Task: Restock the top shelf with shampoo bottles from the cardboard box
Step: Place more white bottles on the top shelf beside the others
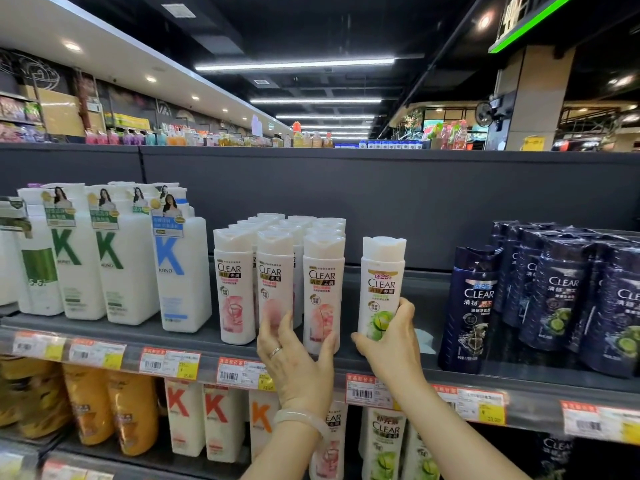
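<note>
Two hands work at the dark grey top shelf [398, 289]. Our right hand [389, 336] wraps its grip around the lower part of a white plastic shampoo bottle with a green lime label [381, 289], thumb on the left, fingers curled round the right side; the bottle stands upright, cap up, label toward us, its base at the shelf. Our left hand [294, 355], wearing a ring and a pale bangle, holds its grip spread between two white plastic shampoo bottles with pink labels [277, 282], fingers on one, thumb pressing the other. Navy blue shampoo bottles [471, 306] stand to the right, tall white bottles with a large K [180, 258] to the left.
</note>
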`<action>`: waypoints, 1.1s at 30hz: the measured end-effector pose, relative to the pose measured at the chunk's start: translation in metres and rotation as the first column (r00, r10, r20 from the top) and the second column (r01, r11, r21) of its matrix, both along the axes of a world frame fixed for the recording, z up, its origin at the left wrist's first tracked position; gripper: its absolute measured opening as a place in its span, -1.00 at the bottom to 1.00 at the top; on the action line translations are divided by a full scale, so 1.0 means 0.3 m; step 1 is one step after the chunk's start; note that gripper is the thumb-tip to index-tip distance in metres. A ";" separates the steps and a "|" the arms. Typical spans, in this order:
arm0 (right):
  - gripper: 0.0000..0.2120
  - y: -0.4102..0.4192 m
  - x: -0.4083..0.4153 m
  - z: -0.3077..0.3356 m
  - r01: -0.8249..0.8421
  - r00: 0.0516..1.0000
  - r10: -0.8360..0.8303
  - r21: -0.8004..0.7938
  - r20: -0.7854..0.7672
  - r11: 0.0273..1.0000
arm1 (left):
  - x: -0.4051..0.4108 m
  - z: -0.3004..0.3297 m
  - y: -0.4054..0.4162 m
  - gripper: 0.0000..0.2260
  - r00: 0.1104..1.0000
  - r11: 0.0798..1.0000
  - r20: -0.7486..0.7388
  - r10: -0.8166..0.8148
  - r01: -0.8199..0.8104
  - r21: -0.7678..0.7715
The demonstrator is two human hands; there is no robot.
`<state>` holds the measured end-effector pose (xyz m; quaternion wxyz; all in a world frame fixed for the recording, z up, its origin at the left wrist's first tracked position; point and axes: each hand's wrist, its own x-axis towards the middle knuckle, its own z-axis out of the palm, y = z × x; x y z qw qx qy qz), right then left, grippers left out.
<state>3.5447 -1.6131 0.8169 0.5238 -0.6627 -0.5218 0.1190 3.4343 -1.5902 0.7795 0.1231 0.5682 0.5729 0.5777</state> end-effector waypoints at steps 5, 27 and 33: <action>-0.36 0.001 -0.004 -0.007 -0.001 1.000 0.001 -0.002 0.010 1.000 | -0.002 0.004 -0.001 -0.34 1.000 1.000 -0.020 -0.002 0.001 -0.018; -0.28 -0.011 -0.007 0.001 -0.026 1.000 0.026 0.006 -0.004 1.000 | -0.009 0.004 -0.003 -0.37 1.000 1.000 -0.019 0.006 -0.006 0.028; -0.13 -0.050 -0.018 0.007 0.064 0.997 -0.058 0.151 -0.047 0.986 | -0.069 -0.008 -0.008 -0.36 0.999 0.999 0.004 -0.046 0.046 0.024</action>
